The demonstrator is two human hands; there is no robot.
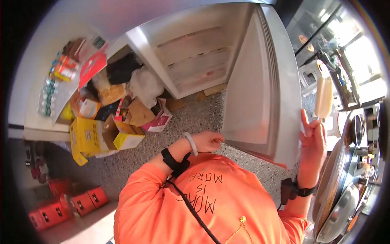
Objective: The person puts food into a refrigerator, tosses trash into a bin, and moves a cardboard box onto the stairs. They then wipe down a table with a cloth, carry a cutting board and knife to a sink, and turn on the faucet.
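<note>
An upright freezer or fridge stands ahead with its door swung open toward me; frosted drawers show inside. My left hand is near the lower inner corner of the door, its fingers curled; what they hold, if anything, is hidden. On the outer side of the door, my right hand is raised, its fingers pinched on the thin lower end of a pale, elongated item that looks like an ice pop on a stick. The item points upward.
Cardboard boxes, a yellow one among them, and plastic bags are piled at the left. Red boxes lie at the lower left. Bottles stand at the far left. Pans and lids are close to my right arm.
</note>
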